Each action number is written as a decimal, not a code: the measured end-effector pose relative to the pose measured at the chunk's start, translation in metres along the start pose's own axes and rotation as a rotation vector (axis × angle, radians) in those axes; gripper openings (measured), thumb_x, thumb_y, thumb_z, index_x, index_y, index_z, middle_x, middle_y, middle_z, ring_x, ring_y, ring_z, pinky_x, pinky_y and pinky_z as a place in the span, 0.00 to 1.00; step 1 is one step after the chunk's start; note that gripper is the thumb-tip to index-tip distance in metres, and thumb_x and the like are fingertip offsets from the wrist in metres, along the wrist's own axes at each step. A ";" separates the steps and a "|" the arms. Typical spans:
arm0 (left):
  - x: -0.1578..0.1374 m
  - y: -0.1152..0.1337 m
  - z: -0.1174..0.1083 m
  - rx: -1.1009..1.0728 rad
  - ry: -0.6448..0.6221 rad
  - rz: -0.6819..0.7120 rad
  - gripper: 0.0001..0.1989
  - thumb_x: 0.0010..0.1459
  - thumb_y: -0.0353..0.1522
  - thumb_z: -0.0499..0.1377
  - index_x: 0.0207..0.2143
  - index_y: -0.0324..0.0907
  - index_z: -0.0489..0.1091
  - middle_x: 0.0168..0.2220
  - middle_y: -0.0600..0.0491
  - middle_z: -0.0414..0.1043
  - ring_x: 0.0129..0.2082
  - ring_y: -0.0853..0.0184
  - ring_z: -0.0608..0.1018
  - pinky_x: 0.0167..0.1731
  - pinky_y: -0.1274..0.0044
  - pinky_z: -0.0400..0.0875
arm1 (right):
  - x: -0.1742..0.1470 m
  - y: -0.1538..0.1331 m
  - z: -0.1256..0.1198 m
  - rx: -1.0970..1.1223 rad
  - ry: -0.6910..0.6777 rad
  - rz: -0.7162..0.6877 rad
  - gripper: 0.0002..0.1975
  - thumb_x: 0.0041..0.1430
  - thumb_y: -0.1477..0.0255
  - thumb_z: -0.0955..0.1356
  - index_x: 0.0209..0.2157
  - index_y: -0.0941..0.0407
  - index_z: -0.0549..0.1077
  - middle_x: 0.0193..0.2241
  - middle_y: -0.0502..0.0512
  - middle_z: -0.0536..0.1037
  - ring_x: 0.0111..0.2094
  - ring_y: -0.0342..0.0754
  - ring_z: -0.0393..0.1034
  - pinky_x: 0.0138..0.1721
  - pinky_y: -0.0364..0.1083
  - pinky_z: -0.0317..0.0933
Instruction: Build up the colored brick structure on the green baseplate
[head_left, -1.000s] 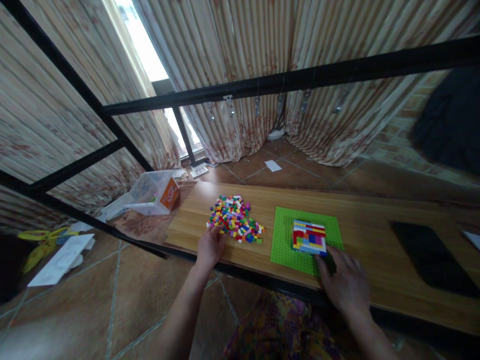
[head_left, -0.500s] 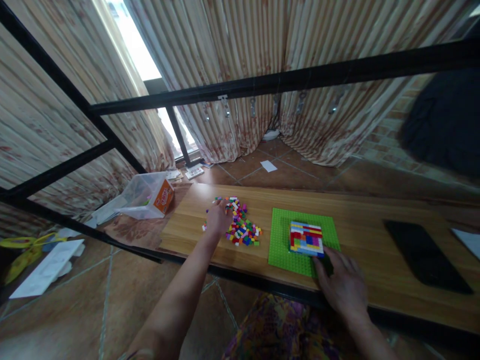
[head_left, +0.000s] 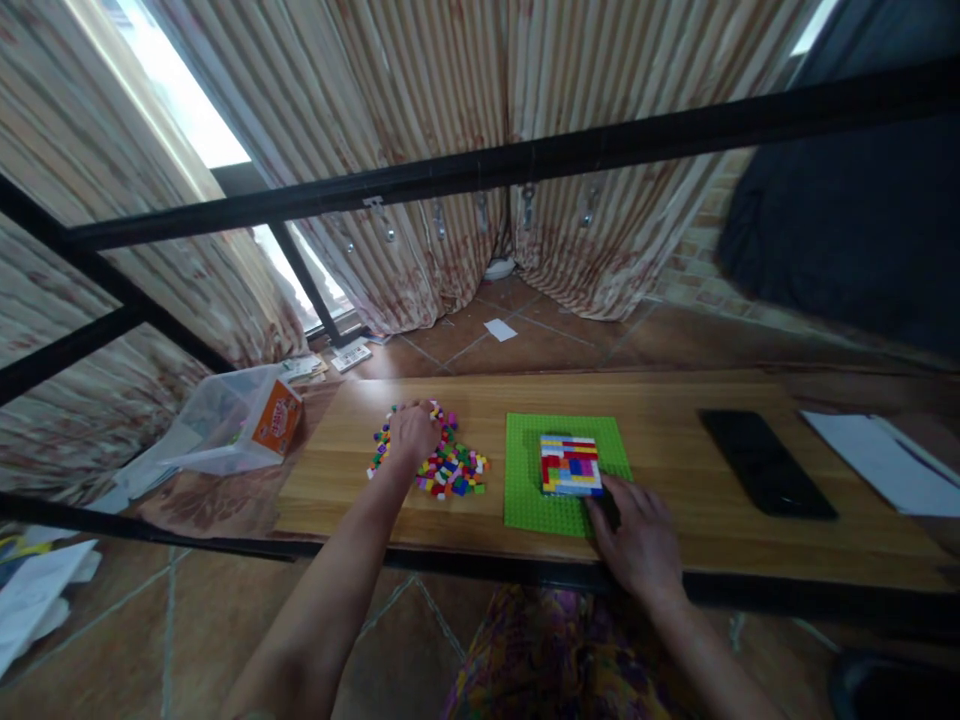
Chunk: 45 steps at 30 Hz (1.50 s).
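Bricks (head_left: 457,467) of many colours lie in a loose pile on the wooden bench (head_left: 330,435); the left hand (head_left: 415,432) is over the far part of this pile, its fingers bent downward, and I cannot tell whether they pinch a brick; to the right, the built block (head_left: 571,466) sits on the green baseplate (head_left: 523,500); the right hand (head_left: 639,530) is at its near right corner, fingers half curled, but whether it grips the block I cannot tell.
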<state>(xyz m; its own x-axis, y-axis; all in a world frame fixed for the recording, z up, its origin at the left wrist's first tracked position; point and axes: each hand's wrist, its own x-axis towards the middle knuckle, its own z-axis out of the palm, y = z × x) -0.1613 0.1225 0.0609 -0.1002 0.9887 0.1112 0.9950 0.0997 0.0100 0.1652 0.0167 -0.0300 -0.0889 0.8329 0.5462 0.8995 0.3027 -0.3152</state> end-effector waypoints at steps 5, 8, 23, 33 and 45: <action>-0.040 0.036 -0.019 -0.381 0.133 0.179 0.14 0.54 0.27 0.55 0.44 0.40 0.71 0.43 0.48 0.73 0.46 0.63 0.74 0.48 0.74 0.69 | 0.001 -0.001 0.000 0.018 -0.016 0.013 0.18 0.63 0.62 0.63 0.49 0.58 0.69 0.45 0.61 0.76 0.45 0.55 0.66 0.46 0.53 0.61; -0.065 0.071 -0.015 -0.631 0.044 0.306 0.19 0.52 0.24 0.55 0.48 0.40 0.69 0.42 0.49 0.72 0.44 0.66 0.75 0.45 0.76 0.71 | 0.002 -0.002 -0.001 0.026 -0.025 0.023 0.18 0.63 0.63 0.62 0.50 0.57 0.69 0.45 0.61 0.76 0.45 0.55 0.66 0.47 0.54 0.61; -0.073 0.130 0.002 -0.802 -0.204 0.207 0.31 0.51 0.22 0.57 0.58 0.41 0.61 0.44 0.50 0.75 0.34 0.69 0.78 0.39 0.76 0.74 | 0.003 -0.004 -0.004 0.067 -0.052 0.053 0.18 0.64 0.63 0.61 0.51 0.57 0.69 0.44 0.61 0.76 0.46 0.56 0.66 0.46 0.53 0.59; -0.072 0.135 0.006 -0.859 -0.221 0.157 0.32 0.49 0.23 0.61 0.58 0.41 0.61 0.46 0.49 0.75 0.35 0.68 0.79 0.37 0.77 0.74 | 0.004 -0.005 -0.005 0.067 -0.040 0.054 0.18 0.64 0.62 0.62 0.51 0.57 0.69 0.45 0.61 0.76 0.46 0.56 0.65 0.46 0.54 0.60; -0.069 0.125 0.019 -1.056 -0.224 0.059 0.18 0.59 0.31 0.55 0.51 0.36 0.68 0.38 0.47 0.78 0.34 0.67 0.79 0.36 0.75 0.73 | 0.003 -0.003 -0.002 0.058 -0.042 0.059 0.18 0.64 0.62 0.61 0.50 0.56 0.69 0.45 0.61 0.75 0.45 0.56 0.65 0.47 0.54 0.60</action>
<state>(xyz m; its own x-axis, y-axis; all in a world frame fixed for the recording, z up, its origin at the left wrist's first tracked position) -0.0299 0.0693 0.0356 0.0571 0.9974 -0.0438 0.4858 0.0106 0.8740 0.1634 0.0173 -0.0264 -0.0555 0.8682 0.4931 0.8774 0.2781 -0.3908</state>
